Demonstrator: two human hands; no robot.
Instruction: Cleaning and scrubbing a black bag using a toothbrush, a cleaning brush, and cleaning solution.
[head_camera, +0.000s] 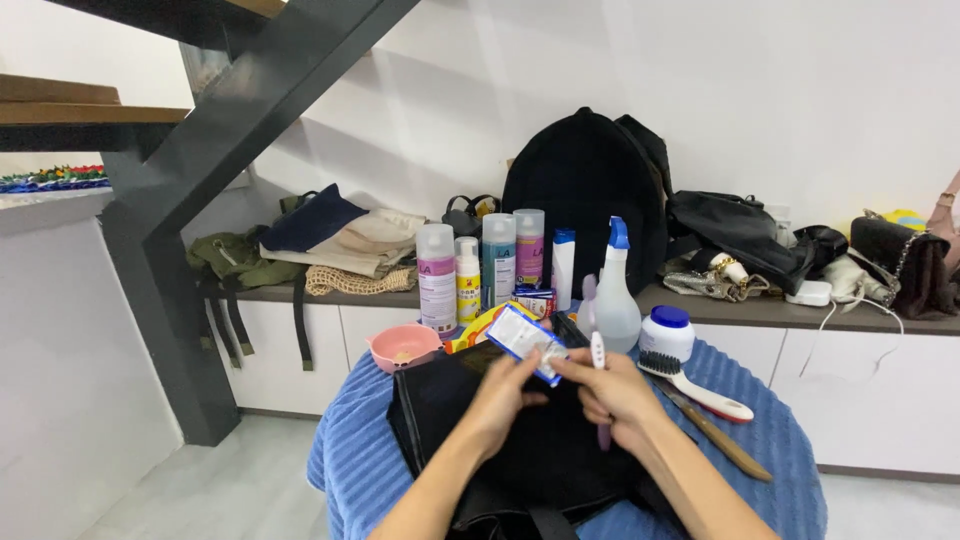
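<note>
Both hands together over a soft black bag (530, 450) lying on a round table draped in ribbed blue cloth (350, 460). Left hand (500, 395) pinching the lower edge of a small flat packet (525, 343), glossy, white and blue, rectangular; right hand (612, 392) touching the packet's right corner with the fingertips. Packet held just above the bag's far edge, tilted, long axis running from upper left down to lower right, printed face turned up toward the camera. Also clamped in the right hand: a slim toothbrush (597, 350), white and pale purple, standing nearly upright, head up, handle end poking out below the fist.

Beside the right hand, a white-handled brush (695, 385) with dark bristles and a long wooden stick (715, 435), both lying aslant, pointing lower right. Behind them a squat white jar with a blue lid (667, 330) and a translucent spray bottle (615, 295) with a blue trigger. Left of the packet, a pink plastic bowl (403, 345). Further back, a row of tall cylindrical bottles (480, 265) with frosted caps. On the long shelf behind, a round black backpack (585, 190), folded cloth (345, 240), dark handbags (740, 230).
</note>
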